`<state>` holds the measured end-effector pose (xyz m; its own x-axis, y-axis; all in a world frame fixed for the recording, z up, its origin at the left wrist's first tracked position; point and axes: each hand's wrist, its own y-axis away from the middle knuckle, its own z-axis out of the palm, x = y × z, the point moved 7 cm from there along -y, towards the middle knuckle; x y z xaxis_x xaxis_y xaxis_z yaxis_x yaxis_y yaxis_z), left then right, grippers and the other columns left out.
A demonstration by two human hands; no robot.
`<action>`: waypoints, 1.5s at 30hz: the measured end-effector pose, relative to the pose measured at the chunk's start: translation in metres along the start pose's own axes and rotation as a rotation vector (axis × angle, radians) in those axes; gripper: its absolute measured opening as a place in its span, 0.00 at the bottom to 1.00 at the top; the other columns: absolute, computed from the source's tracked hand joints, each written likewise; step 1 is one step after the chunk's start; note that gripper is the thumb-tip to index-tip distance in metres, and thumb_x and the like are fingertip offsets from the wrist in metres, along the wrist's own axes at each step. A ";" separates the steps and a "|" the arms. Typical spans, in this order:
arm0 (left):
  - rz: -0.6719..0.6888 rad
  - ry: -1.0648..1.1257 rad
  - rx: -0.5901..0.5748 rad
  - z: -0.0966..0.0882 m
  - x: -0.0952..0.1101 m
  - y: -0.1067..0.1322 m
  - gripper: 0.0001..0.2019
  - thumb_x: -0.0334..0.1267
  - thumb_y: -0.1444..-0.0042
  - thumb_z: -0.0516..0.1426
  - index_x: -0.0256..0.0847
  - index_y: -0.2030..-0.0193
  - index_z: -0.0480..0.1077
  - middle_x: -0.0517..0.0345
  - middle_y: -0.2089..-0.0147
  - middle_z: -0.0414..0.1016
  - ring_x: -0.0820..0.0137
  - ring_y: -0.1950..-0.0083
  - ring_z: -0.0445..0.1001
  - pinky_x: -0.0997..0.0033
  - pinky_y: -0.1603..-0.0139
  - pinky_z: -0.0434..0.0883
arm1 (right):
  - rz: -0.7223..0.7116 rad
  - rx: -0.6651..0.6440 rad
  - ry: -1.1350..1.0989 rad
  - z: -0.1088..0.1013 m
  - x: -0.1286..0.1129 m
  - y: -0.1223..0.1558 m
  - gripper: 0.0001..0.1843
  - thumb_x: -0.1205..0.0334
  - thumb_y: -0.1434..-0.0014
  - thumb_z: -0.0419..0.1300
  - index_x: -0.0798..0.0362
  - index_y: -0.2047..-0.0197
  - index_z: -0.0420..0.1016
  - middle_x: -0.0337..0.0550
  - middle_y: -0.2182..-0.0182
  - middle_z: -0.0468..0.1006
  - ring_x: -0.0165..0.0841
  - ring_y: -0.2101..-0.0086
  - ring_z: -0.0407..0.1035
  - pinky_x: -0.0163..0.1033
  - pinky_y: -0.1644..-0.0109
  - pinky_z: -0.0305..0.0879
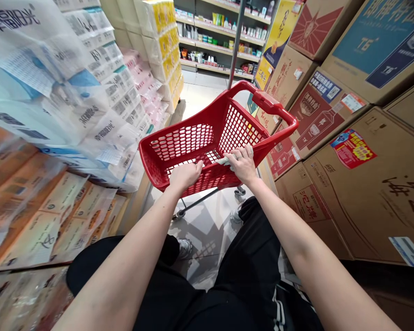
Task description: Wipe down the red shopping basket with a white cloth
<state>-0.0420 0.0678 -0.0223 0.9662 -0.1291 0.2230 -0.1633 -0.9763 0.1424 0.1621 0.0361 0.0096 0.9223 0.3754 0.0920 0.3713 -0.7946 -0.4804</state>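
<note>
A red plastic shopping basket on wheels [189, 142] stands in front of me in a narrow aisle, with its handle [272, 105] raised at the far side. My left hand [184, 175] is closed over the near rim of the basket. My right hand [241, 163] presses a pale cloth [227, 159] against the same rim, fingers curled around it. My legs in black trousers show below, bent low.
Stacked packs of tissue paper [72, 92] fill the left side. Brown cardboard boxes [365, 184] are piled on the right. A metal pole [236, 41] rises behind the basket. Shelves of bottles [224, 32] stand at the far end. The floor [200, 230] is pale tile.
</note>
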 end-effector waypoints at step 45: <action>-0.024 -0.023 0.032 0.002 0.000 0.005 0.42 0.60 0.38 0.29 0.37 0.58 0.79 0.39 0.54 0.79 0.51 0.52 0.76 0.57 0.53 0.69 | -0.144 -0.070 0.250 0.006 0.007 -0.011 0.19 0.49 0.35 0.52 0.55 0.50 0.70 0.52 0.58 0.71 0.44 0.56 0.60 0.50 0.47 0.51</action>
<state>-0.0423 0.0627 -0.0235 0.9743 -0.1089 0.1973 -0.1336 -0.9841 0.1169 0.1634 0.0504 0.0102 0.8540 0.3648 0.3710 0.4992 -0.7757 -0.3862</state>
